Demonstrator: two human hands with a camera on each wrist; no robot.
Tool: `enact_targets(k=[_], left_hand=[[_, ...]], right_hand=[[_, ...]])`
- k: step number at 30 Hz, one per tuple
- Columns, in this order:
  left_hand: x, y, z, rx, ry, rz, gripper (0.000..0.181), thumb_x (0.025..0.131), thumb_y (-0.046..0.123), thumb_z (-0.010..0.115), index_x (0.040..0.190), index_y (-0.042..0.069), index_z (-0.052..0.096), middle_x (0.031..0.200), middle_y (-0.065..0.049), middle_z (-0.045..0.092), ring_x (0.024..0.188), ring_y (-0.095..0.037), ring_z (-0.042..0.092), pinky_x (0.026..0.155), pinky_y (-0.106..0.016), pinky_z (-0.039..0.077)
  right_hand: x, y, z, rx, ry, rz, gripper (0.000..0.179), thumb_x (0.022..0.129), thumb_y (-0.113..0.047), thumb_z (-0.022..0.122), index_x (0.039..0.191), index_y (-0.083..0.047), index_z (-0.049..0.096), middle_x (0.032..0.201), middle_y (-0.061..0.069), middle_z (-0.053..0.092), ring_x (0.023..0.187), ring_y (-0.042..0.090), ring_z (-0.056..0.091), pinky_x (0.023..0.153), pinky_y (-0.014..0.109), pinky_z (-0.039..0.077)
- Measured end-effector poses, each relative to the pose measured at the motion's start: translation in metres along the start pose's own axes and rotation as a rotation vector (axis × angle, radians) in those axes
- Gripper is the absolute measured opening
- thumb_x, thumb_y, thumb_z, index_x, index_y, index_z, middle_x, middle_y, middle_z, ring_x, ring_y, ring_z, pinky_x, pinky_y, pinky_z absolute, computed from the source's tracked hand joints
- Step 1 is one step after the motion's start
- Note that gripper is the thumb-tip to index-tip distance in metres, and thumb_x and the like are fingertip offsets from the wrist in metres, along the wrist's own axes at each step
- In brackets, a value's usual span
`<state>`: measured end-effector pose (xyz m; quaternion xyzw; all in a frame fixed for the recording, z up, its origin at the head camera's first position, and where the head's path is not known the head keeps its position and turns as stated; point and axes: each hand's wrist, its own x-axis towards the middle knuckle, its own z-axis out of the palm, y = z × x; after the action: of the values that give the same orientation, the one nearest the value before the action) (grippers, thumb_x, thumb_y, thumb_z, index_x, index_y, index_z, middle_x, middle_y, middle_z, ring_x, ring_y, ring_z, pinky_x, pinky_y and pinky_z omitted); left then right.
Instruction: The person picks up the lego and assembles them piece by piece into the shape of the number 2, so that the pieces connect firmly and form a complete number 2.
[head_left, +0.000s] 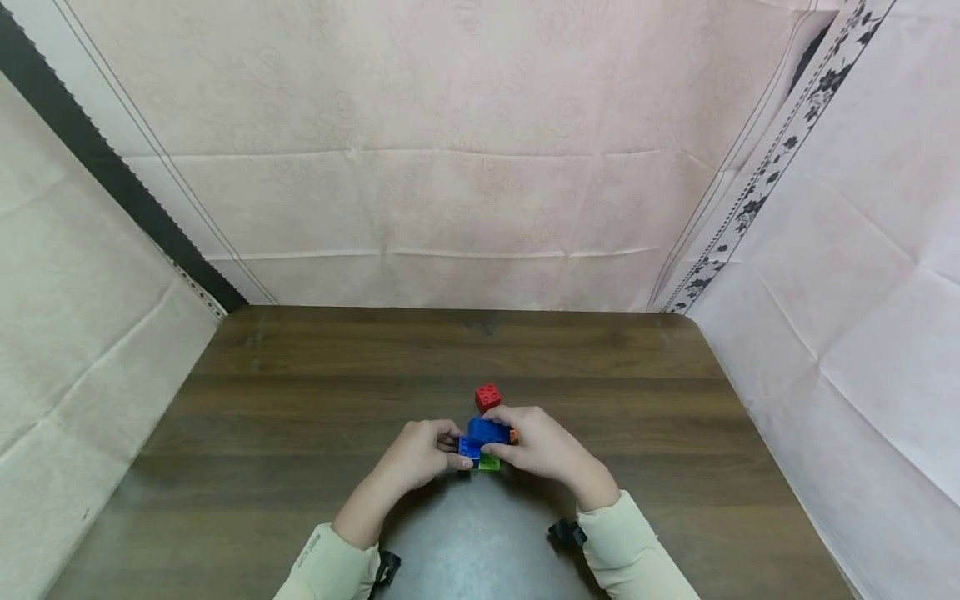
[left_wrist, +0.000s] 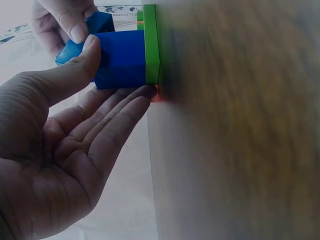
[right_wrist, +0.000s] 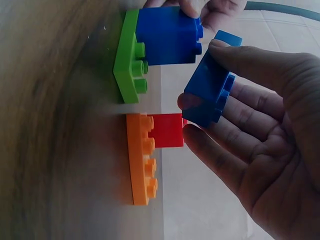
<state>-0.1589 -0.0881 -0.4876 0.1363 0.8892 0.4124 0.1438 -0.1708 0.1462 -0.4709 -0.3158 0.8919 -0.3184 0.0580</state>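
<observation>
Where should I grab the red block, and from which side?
Probably pinch the red block by its opposite upright walls, coming down from above: it stands studs-up, its visible walls are flat, and the right hand crowds its near side.

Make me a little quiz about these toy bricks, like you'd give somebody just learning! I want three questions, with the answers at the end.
1. Which hand's grip holds the tilted blue brick?
2. True or false: the red brick is stacked on top of the tilted blue brick.
3. Fill in the colour: the lower blue brick stands on a ____ flat brick.

Key:
1. The right hand's grip.
2. False.
3. Green: it stands on the green flat brick.
</observation>
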Motion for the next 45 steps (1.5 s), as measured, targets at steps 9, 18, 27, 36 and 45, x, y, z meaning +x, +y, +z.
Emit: enact_targets(k=[9,18,27,36,45], left_hand=[[0.0,0.003,-0.001,-0.021,-0.003,0.007,0.026,0.085,0.029,0.083,0.102,0.013,0.071,0.095,0.001,0.072,0.087,-0.013,0.067,0.077,-0.037,0.057],[0.001,-0.001,-0.001,-0.007,-0.003,0.009,0.028,0.085,0.032,0.082,0.103,0.014,0.071,0.096,0.002,0.072,0.087,-0.012,0.067,0.079,-0.039,0.056],[0.001,0.0,-0.001,0.003,0.002,0.02,0.024,0.084,0.032,0.083,0.096,0.016,0.07,0.093,0.003,0.072,0.084,-0.011,0.066,0.077,-0.037,0.056],[0.001,0.0,0.0,0.013,0.019,0.041,0.023,0.082,0.026,0.085,0.094,0.013,0.071,0.088,0.003,0.072,0.08,-0.009,0.066,0.074,-0.035,0.056],[0.0,-0.001,0.0,0.008,0.02,0.042,0.023,0.083,0.026,0.084,0.097,0.012,0.072,0.09,0.002,0.072,0.08,-0.01,0.066,0.074,-0.035,0.056]], right_hand=[[0.001,-0.004,0.004,0.027,-0.032,0.009,0.039,0.095,-0.032,0.072,0.128,-0.014,0.063,0.117,-0.001,0.069,0.095,0.005,0.063,0.084,0.035,0.056],[0.003,-0.007,0.005,0.034,-0.027,-0.02,0.04,0.094,-0.032,0.073,0.128,-0.014,0.064,0.117,-0.002,0.069,0.096,0.005,0.063,0.085,0.034,0.055],[0.007,-0.008,0.009,0.01,-0.032,-0.014,0.037,0.093,-0.034,0.073,0.125,-0.017,0.064,0.11,-0.005,0.07,0.088,0.004,0.062,0.079,0.027,0.053],[0.005,-0.013,0.008,-0.039,-0.034,-0.036,0.035,0.091,-0.029,0.077,0.122,-0.015,0.066,0.108,-0.003,0.071,0.089,0.004,0.062,0.079,0.027,0.052],[0.006,-0.014,0.008,-0.069,-0.067,-0.011,0.034,0.092,-0.031,0.076,0.12,-0.014,0.068,0.106,-0.003,0.071,0.088,0.004,0.062,0.079,0.027,0.052]])
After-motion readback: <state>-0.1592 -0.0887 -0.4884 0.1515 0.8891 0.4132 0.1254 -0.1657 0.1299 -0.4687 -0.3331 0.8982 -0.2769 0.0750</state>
